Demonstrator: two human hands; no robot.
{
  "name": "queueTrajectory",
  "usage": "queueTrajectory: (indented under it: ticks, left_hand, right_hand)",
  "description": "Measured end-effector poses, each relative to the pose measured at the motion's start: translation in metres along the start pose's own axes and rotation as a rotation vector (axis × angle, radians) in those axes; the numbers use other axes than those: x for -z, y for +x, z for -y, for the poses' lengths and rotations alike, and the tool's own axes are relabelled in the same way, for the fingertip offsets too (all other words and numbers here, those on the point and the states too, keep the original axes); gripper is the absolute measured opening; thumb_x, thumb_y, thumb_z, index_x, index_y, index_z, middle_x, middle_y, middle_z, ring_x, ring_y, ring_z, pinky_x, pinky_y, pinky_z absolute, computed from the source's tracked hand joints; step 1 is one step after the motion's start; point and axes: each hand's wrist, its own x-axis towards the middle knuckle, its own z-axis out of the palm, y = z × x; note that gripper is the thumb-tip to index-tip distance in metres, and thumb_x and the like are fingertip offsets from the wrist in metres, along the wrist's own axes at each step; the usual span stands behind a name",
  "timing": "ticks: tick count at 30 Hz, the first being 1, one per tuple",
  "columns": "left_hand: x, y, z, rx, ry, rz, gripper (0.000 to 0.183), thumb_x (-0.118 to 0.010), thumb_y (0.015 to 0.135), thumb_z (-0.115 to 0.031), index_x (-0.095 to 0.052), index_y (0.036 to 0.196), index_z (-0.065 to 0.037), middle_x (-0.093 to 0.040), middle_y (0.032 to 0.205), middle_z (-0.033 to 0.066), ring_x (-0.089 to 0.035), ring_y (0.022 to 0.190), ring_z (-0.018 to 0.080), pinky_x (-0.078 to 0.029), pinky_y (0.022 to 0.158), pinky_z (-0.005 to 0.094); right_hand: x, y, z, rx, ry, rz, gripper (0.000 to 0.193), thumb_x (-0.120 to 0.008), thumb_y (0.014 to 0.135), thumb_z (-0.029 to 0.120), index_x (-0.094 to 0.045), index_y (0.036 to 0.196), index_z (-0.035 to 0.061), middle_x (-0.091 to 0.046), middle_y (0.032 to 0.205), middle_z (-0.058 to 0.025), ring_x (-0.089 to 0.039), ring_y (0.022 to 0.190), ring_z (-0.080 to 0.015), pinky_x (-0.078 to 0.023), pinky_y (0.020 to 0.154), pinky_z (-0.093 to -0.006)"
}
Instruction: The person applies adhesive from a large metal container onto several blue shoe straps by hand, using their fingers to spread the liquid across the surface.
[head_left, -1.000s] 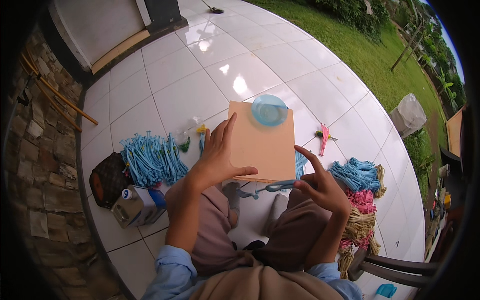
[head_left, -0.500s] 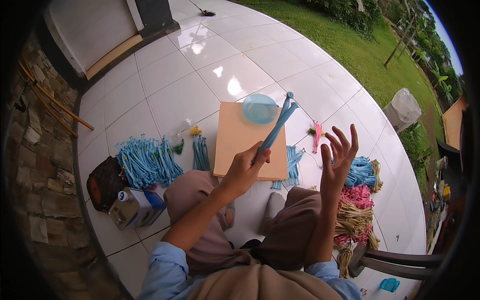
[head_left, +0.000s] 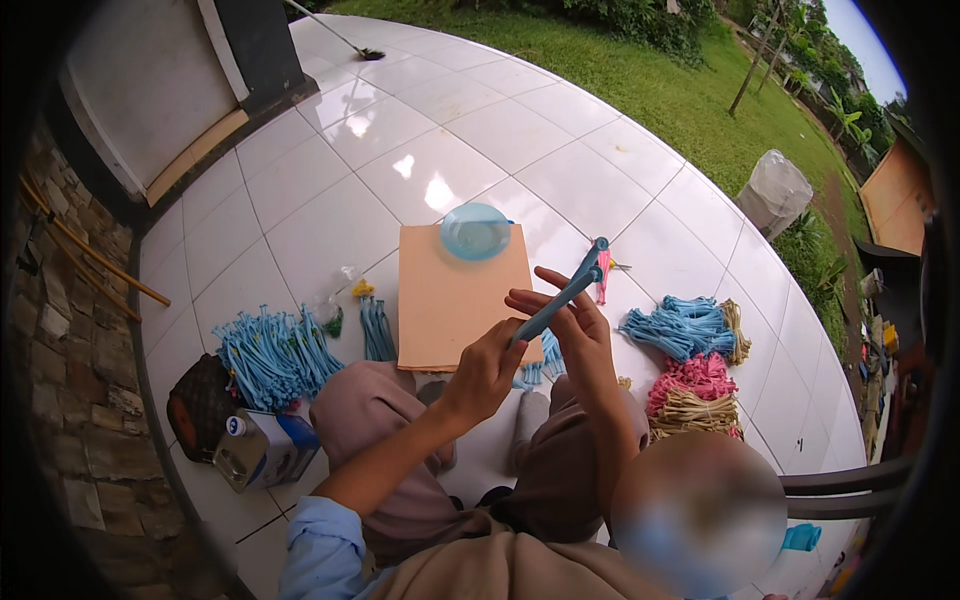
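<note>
My left hand (head_left: 482, 372) is closed around the lower end of some blue strips or cords (head_left: 556, 305), which slant up to the right and end in two knob-like tips. Against the upper part of them rests my right hand (head_left: 585, 350), its fingers stretched and apart; whether it touches the strips I cannot tell exactly. Beyond my hands a peach-coloured board (head_left: 450, 290) lies on the floor, with a translucent blue bowl (head_left: 475, 233) at its far edge. Partly hidden behind my right hand, more blue strips (head_left: 540, 368) lie beside the board.
Left stand a heap of blue strips (head_left: 275, 355), a dark bag (head_left: 200, 405) and a metal can (head_left: 262, 450). At right lie blue (head_left: 680, 328), pink (head_left: 695, 380) and beige bundles (head_left: 700, 410). A pink bundle (head_left: 602, 285) lies farther off. A blurred patch covers the lower right.
My right hand has come in from the right to the blue strips. My left hand's strips now point lower and more to the right. The view has shifted slightly.
</note>
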Motion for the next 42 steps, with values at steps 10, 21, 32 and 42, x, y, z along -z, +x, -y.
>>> queueTrajectory:
  ticks: [10, 21, 32, 42]
  left_hand:
    - [0.008, 0.016, -0.001, -0.277, 0.244, -0.264, 0.037, -0.035, 0.096, -0.033, -0.057, 0.102, -0.004, -0.047, 0.104, 0.0137, -0.046, 0.101, 0.0295, -0.037, 0.086, 0.0382]
    - [0.107, 0.088, -0.073, -0.564, 0.416, -0.132, 0.016, -0.054, 0.089, -0.015, -0.059, 0.102, -0.008, -0.054, 0.106, 0.0074, -0.053, 0.099, 0.0207, -0.040, 0.092, 0.0364]
    - [0.063, 0.102, 0.014, -0.215, 0.534, 0.392, 0.017, -0.053, 0.090, -0.020, -0.055, 0.104, -0.011, -0.065, 0.087, 0.0135, -0.064, 0.072, 0.0304, -0.051, 0.063, 0.0388]
    - [0.038, 0.093, 0.152, -0.177, 0.568, 0.200, 0.018, -0.061, 0.082, -0.013, -0.060, 0.100, -0.014, -0.054, 0.085, 0.0034, -0.063, 0.068, 0.0209, -0.051, 0.056, 0.0329]
  right_hand:
    - [-0.013, 0.000, -0.009, 0.013, -0.003, -0.312, 0.036, -0.036, 0.099, 0.026, -0.044, 0.128, 0.0065, -0.060, 0.090, -0.0075, -0.058, 0.075, -0.0106, -0.048, 0.069, -0.0250]
    - [0.030, 0.026, 0.049, -0.180, -0.360, 0.195, 0.041, -0.058, 0.090, 0.023, -0.043, 0.127, 0.0104, -0.046, 0.062, 0.0053, -0.038, 0.053, -0.0021, -0.027, 0.048, -0.0187]
    - [0.078, 0.080, 0.025, -0.271, -1.008, 0.540, 0.056, -0.068, 0.076, 0.010, -0.043, 0.126, 0.0116, -0.059, 0.077, -0.0039, -0.057, 0.067, -0.0103, -0.047, 0.064, -0.0258]
    - [0.146, 0.126, -0.092, -0.207, -0.454, 0.375, 0.075, -0.067, 0.068, 0.000, -0.032, 0.133, 0.0106, -0.049, 0.098, -0.0049, -0.050, 0.092, -0.0134, -0.047, 0.083, -0.0304]
